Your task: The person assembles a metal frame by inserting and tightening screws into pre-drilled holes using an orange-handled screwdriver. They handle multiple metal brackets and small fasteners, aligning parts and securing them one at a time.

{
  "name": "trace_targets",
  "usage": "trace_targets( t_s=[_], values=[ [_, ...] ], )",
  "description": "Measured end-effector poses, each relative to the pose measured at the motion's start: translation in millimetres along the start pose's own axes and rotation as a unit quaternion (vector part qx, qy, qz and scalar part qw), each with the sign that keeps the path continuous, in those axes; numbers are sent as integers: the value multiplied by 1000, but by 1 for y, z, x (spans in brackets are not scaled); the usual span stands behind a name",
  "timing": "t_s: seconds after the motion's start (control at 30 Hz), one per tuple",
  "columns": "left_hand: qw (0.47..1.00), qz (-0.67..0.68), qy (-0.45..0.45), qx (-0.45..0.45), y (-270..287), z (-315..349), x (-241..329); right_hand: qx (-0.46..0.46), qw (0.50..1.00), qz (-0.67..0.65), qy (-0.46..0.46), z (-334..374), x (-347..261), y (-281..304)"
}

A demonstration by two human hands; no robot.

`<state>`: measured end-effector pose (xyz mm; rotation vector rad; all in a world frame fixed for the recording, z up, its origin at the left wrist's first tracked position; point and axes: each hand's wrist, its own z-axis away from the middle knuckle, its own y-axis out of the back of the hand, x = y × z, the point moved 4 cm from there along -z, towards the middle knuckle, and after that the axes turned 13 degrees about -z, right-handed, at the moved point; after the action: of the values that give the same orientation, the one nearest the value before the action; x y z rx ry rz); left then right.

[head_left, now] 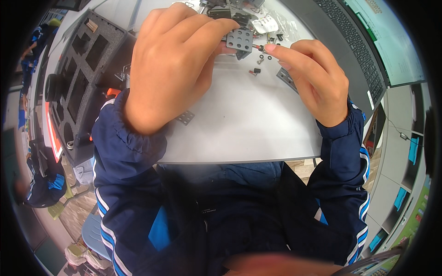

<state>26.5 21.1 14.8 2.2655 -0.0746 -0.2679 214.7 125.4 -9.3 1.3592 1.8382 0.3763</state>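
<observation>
My left hand (170, 64) is closed around a grey perforated metal bracket (239, 40), held above the white table. Just right of the bracket, my right hand (317, 76) pinches a thin pin-like part (258, 47), dark with a reddish section, between thumb and forefinger. Its inner end reaches the bracket's side; whether it is inside a hole is hard to see. Below the pinch lie small black rings and screws (261, 60) and a short black cap (257, 71). A grey perforated plate (286, 79) is partly behind my right hand, and another perforated plate (185, 117) rests beside my left wrist.
An open laptop (352, 50) stands at the right. On the left is a dark case with cut-out foam (85, 69). Clear plastic bags (287, 28) and assorted dark parts (225, 14) crowd the far side. The table's near edge (239, 162) runs before my body.
</observation>
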Motion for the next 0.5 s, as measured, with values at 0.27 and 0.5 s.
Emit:
trace_targets(
  t_s=[0.27, 0.5],
  values=[
    [1000, 3, -2, -2, 0, 0, 0, -15, 1000, 4, 12, 1, 0, 0],
    [1000, 5, 1, 5, 0, 0, 0, -22, 1000, 10, 9, 1, 0, 0]
  ],
)
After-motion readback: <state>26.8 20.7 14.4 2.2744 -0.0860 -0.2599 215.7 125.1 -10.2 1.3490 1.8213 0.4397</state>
